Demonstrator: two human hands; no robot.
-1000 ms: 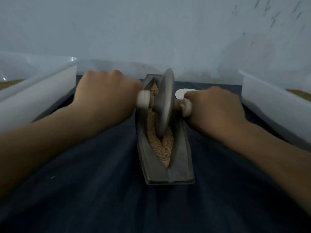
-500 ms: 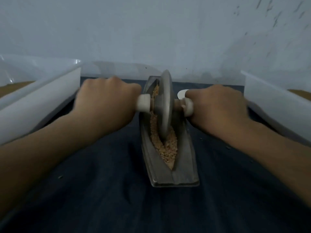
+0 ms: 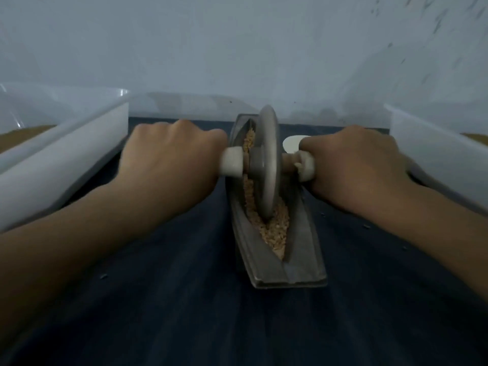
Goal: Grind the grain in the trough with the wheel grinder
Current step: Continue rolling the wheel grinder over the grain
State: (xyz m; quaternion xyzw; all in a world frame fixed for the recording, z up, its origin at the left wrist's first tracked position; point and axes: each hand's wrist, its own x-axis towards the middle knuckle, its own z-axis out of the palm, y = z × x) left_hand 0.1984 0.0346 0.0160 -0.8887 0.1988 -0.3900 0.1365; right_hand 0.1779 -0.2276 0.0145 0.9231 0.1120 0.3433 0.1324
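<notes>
Left hand (image 3: 171, 159) gripping left handle (image 3: 232, 161), right hand (image 3: 353, 165) gripping right handle (image 3: 306, 165). Fists curling round, one per side, likely keeping wheel grinder (image 3: 266, 165) upright and centred. Wheel sitting in trough (image 3: 303, 249) groove, rim biting into grain (image 3: 274, 228). Trough lying lengthwise on dark surface (image 3: 184, 299) — between left bin (image 3: 66, 159) and right bin (image 3: 435, 143). Grain looking coarse — grinding probably unfinished.

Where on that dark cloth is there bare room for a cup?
Bare cloth lies between the left forearm and trough, and nearer than its end. Crowded farther back: left hand and right hand grip the wheel grinder between left tub and right tub.
</notes>
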